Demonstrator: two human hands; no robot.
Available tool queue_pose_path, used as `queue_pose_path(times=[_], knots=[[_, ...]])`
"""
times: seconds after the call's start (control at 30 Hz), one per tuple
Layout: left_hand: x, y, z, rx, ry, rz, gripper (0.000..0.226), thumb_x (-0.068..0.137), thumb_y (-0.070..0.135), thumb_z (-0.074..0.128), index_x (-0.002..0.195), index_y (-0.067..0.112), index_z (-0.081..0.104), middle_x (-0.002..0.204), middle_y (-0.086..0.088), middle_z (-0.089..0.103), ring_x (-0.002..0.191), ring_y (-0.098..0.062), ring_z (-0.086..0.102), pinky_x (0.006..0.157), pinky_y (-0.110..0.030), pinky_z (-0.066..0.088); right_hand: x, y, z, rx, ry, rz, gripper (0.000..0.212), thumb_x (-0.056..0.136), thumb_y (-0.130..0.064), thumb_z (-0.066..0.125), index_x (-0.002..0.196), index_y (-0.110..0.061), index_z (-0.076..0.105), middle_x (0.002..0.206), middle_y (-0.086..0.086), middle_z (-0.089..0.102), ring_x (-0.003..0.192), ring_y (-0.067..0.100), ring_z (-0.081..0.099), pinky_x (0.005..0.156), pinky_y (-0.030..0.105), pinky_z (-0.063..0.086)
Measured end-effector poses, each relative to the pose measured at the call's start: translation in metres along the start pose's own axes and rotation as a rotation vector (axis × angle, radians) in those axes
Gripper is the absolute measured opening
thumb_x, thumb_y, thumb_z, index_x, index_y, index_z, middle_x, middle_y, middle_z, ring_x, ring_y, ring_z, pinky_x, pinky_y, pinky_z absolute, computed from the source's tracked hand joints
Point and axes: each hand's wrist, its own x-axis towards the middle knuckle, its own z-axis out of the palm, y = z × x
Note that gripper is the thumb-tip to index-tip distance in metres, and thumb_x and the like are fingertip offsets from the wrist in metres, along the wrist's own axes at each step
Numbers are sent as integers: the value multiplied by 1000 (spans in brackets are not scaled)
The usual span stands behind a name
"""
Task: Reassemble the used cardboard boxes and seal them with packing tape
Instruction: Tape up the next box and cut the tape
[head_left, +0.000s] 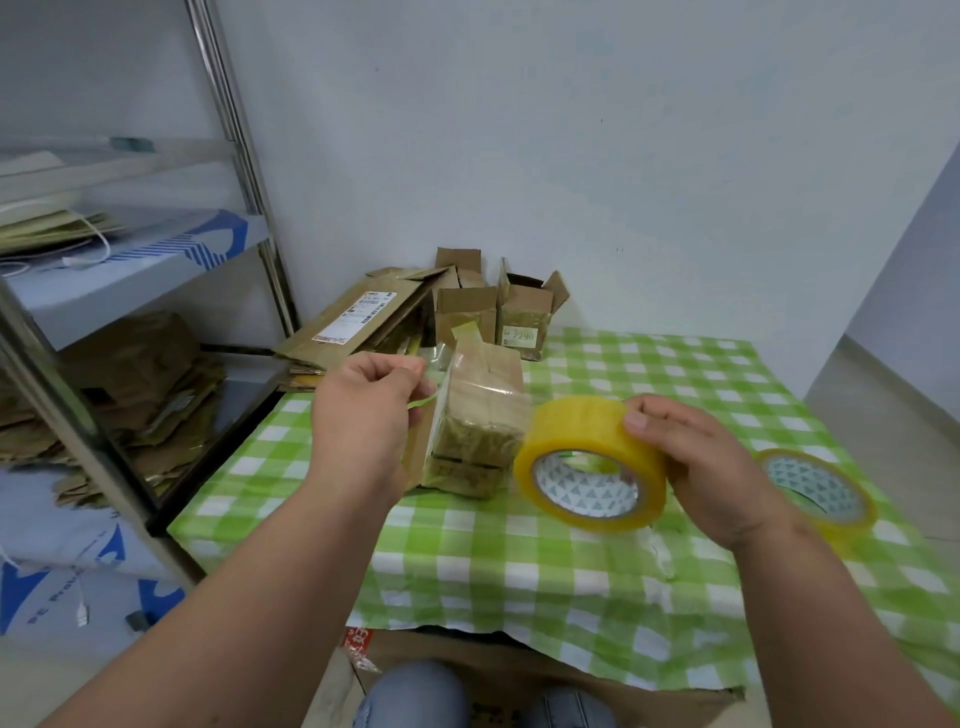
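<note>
A small brown cardboard box (480, 415) wrapped in old tape stands on the green checked tablecloth (571, 561) in the middle. My left hand (363, 410) is just left of the box and pinches a thin strip of tape (423, 401) that runs to the box's left side. My right hand (701, 462) grips a yellow roll of packing tape (589, 462) held on edge just right of the box, thumb on the roll's top.
A second tape roll (815, 491) lies on the cloth behind my right wrist. Two opened small boxes (524, 317) and flattened cardboard (363, 317) sit at the table's far edge by the wall. A metal shelf rack (244, 171) with more flattened cardboard stands at left.
</note>
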Motion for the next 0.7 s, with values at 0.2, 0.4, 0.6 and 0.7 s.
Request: queue_pose_path(times=[0.2,0.4,0.6,0.7], knots=[[2,-13,14,-62,94,-34,16,94,9,63,79,16,63,71,-1,69,68,-8,64,57,-19,48,25,-7,-18,-149,18,28,44,58,-52,70,84,-17,68,78,6,59,71,18,54,66,32,38],[8,-26,11,-96,193,-72,14,95,11,62,82,16,62,62,8,69,51,0,62,42,-13,44,45,1,-21,-390,65,85,33,67,-48,74,80,-18,70,67,-3,62,62,14,56,61,28,42],[13,-37,2,-91,244,-108,15,90,12,70,78,15,62,70,2,71,71,-12,71,57,-21,48,54,13,-16,-427,89,126,21,75,-36,82,76,-17,73,74,2,70,69,15,63,68,30,49],[16,-41,-2,-94,269,-152,9,85,8,74,82,10,65,81,-5,71,68,-14,72,54,-21,49,57,14,-14,-460,76,172,18,80,-29,78,78,-12,72,83,12,72,73,19,63,72,34,50]])
